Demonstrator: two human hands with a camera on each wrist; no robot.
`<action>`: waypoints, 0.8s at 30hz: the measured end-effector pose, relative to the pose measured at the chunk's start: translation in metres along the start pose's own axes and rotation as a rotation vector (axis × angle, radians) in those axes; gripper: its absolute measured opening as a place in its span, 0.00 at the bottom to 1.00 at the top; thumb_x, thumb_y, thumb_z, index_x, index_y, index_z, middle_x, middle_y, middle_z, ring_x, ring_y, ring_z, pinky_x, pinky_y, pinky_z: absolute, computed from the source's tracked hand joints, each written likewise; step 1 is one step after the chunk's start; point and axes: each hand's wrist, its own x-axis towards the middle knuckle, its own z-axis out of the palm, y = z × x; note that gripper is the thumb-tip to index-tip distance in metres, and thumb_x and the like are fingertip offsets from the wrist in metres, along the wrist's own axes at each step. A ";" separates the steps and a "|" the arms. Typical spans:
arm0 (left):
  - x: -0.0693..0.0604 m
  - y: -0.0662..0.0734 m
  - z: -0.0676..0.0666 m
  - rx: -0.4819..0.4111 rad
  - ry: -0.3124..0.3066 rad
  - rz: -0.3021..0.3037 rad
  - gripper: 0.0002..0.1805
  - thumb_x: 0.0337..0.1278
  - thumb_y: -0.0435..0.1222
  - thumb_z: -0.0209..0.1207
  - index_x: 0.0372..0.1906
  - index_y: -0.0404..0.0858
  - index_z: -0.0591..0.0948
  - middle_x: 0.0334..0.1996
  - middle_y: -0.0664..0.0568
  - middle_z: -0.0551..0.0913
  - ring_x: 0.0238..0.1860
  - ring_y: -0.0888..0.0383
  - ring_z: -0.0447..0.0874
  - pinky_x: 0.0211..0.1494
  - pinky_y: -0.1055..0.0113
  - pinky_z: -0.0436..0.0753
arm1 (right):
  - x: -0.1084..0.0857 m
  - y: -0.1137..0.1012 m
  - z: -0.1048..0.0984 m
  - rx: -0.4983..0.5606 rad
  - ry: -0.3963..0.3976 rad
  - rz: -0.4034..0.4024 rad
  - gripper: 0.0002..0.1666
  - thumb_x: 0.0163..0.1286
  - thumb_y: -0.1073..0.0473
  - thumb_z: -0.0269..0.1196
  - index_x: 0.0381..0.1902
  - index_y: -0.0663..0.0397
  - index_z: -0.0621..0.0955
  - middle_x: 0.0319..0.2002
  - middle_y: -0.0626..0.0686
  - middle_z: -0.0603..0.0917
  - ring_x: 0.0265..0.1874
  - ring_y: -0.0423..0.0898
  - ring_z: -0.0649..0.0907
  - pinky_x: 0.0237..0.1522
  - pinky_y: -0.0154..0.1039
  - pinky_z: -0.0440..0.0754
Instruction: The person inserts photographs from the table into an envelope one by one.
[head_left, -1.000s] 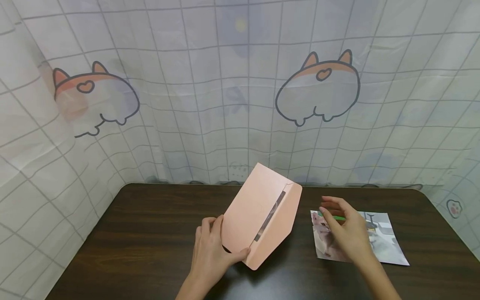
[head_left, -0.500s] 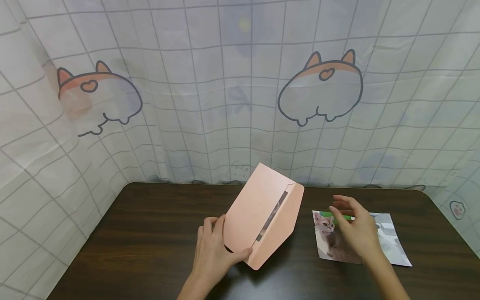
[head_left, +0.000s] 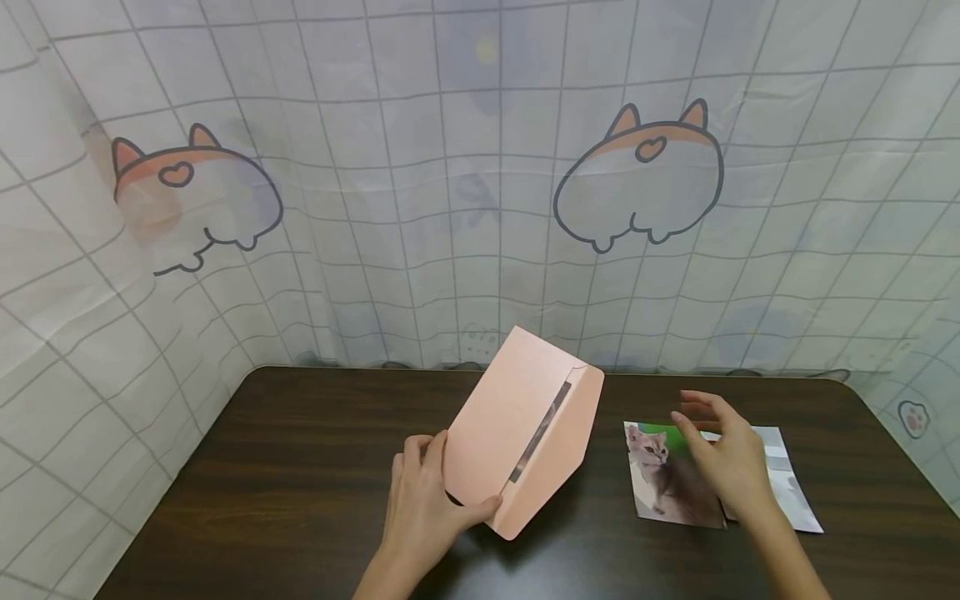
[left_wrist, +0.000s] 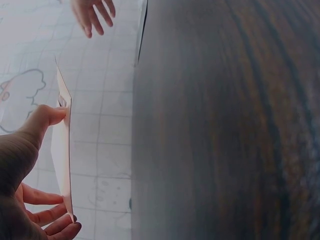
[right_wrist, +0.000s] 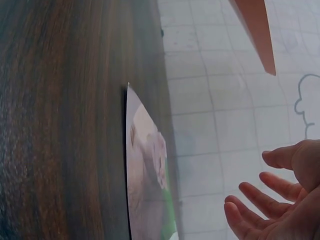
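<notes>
Peach envelope (head_left: pixel 502 408), long axis slanting away rightward, tilts in the grip of the left hand (head_left: pixel 423 500), while right of it the empty right hand (head_left: pixel 726 457), fingers parted, hovers above a kitten photo (head_left: pixel 669 500).

Grey-white printed paper sheet (head_left: pixel 791 492) is partly hidden behind right bare-hand grip (head_left: pixel 726 462). Grey strip (head_left: pixel 542 433) in pale-pink paper envelope (head_left: pixel 506 417): too thin to identify. Right wrist view cuts off envelope.

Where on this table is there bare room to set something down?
Widest: the table's left side, up to the left hand. Narrower: between envelope and cat photo. Crowded: the middle, where the left hand holds the envelope, and the right, where the right hand hovers over photos.
</notes>
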 end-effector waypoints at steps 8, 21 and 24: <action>0.000 0.000 -0.001 0.001 0.006 0.004 0.52 0.30 0.54 0.84 0.65 0.31 0.80 0.53 0.42 0.75 0.47 0.47 0.72 0.45 0.56 0.77 | 0.002 0.006 -0.002 -0.015 -0.029 0.036 0.24 0.77 0.61 0.65 0.65 0.65 0.77 0.55 0.71 0.86 0.52 0.71 0.86 0.33 0.30 0.78; 0.000 0.002 0.000 0.006 -0.030 -0.008 0.53 0.31 0.54 0.84 0.66 0.30 0.79 0.55 0.41 0.75 0.48 0.46 0.72 0.47 0.55 0.78 | 0.004 0.017 -0.007 -0.020 -0.041 0.072 0.25 0.78 0.60 0.64 0.67 0.67 0.76 0.56 0.74 0.84 0.52 0.74 0.85 0.35 0.40 0.82; 0.000 0.002 0.000 0.007 -0.031 -0.012 0.53 0.31 0.54 0.84 0.66 0.30 0.79 0.55 0.41 0.75 0.48 0.46 0.72 0.47 0.54 0.78 | 0.004 0.020 -0.006 -0.023 -0.045 0.076 0.26 0.78 0.60 0.64 0.67 0.68 0.76 0.56 0.74 0.84 0.51 0.74 0.85 0.35 0.42 0.83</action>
